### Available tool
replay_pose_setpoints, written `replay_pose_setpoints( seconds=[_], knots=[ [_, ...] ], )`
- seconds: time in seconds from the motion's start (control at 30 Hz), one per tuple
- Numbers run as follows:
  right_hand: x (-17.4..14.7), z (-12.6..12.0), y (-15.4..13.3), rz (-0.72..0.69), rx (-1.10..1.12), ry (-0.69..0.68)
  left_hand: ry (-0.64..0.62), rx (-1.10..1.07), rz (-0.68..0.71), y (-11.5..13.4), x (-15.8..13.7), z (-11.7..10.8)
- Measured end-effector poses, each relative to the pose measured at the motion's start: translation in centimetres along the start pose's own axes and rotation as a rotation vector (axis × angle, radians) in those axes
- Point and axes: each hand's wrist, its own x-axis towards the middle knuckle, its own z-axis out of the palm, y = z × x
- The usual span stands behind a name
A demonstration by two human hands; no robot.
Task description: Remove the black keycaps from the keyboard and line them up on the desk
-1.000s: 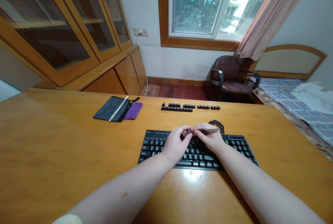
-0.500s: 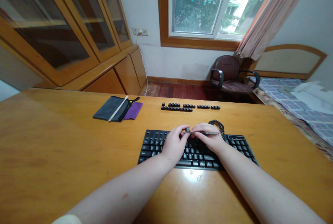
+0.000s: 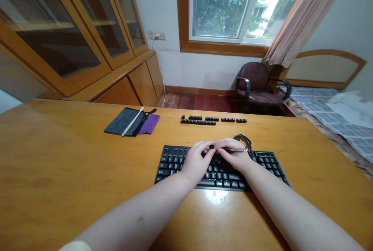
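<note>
A black keyboard (image 3: 204, 182) lies on the wooden desk with several keys gone from its upper rows. Over its top middle, my left hand (image 3: 198, 161) is closed, thumb and forefinger pinching a small black keycap (image 3: 211, 147). My right hand (image 3: 234, 156) meets it fingertip to fingertip, closed on a thin metal tool (image 3: 237, 149) whose end sticks out to the right. The tool's tip is hidden by the fingers. Loose black keycaps (image 3: 198, 122) stand in short rows beyond the keyboard.
A grey zip pouch (image 3: 121, 122) with a pale stick (image 3: 132, 122) across it and a purple cloth (image 3: 150, 124) lie at the left. The coiled cable (image 3: 247, 141) sits behind the keyboard. Past the desk stands a maroon chair (image 3: 255, 78).
My left fingertips have shifted slightly right and closed in against the right fingertips. The keycap between them shows less and has turned. The tool has barely moved.
</note>
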Motion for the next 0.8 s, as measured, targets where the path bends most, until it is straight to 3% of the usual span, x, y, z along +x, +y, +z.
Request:
replay_pose_setpoints(
  seconds=[0.33, 0.53, 0.63, 0.8],
  knots=[
    [-0.34, 0.06, 0.45, 0.009, 0.111, -0.011, 0.039, 0.01, -0.079, 0.24, 0.04, -0.05],
    [-0.64, -0.07, 0.71, 0.038, -0.004, 0.175, 0.083, -0.117, -0.049, 0.0, -0.3, 0.29],
    [-0.68, -0.11, 0.84, 0.019, -0.13, 0.076, 0.004, -0.185, -0.008, -0.08, -0.54, 0.45],
    [-0.79, 0.06, 0.67, 0.058, -0.198, -0.106, -0.032, -0.155, -0.077, -0.43, -0.49, 0.4]
  ],
)
